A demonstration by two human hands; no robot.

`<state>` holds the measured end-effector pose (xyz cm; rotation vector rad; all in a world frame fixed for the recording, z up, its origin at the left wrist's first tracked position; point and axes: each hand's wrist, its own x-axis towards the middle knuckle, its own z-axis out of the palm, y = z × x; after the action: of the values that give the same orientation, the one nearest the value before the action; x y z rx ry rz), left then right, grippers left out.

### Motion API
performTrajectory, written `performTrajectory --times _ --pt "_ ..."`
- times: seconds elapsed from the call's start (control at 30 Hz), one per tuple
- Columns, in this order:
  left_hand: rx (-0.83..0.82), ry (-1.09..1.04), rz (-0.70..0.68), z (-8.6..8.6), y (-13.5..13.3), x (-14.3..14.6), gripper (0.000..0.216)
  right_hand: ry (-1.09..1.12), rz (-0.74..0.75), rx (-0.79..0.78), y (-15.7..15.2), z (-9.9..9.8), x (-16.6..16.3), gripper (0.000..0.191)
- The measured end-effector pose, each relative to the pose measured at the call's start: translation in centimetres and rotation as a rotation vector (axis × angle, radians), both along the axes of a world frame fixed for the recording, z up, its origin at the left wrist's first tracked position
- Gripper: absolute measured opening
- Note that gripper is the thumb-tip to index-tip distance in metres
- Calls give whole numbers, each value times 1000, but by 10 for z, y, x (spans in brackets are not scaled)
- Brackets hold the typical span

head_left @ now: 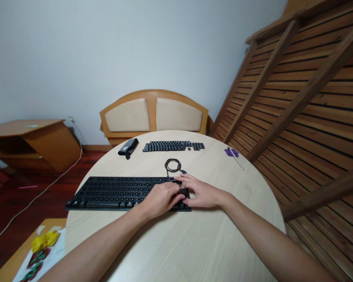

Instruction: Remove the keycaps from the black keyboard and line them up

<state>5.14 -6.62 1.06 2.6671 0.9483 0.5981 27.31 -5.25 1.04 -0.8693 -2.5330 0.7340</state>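
A black keyboard (114, 192) with most of its keycaps off lies near the middle of the round table, its bare key sockets showing. My left hand (161, 197) is over its right end, fingers curled and pinched together. Facing it, my right hand (201, 192) curves around the same corner, thumb and fingers bent inward. Between the two hands' fingertips is a small dark piece (182, 191) that looks like a keycap; which hand grips it is partly hidden. The keyboard's coiled cable (173, 165) lies just behind it.
Loose black keycaps (164, 146) sit in rows at the back of the table (223, 243). A black folded pouch (128, 147) lies back left. Towards the right are a purple cloth (231, 152) and a thin metal tool (237, 159). Wooden slats (312, 109) lean close on the right.
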Motion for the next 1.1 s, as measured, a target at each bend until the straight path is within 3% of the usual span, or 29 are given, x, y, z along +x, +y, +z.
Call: performTrajectory --times 0.2,0.5,0.8,1.1 --pt "-147 -76 148 2 2 3 25 9 -32 -2 0 -1 -1 18" --pt "-352 -310 171 -8 11 4 27 61 -74 69 0 -5 -5 15" --pt "-295 -319 167 -6 8 3 24 159 -69 66 4 -9 -8 13" --pt "-262 -346 211 -11 12 2 21 218 -212 49 4 -8 -7 16"
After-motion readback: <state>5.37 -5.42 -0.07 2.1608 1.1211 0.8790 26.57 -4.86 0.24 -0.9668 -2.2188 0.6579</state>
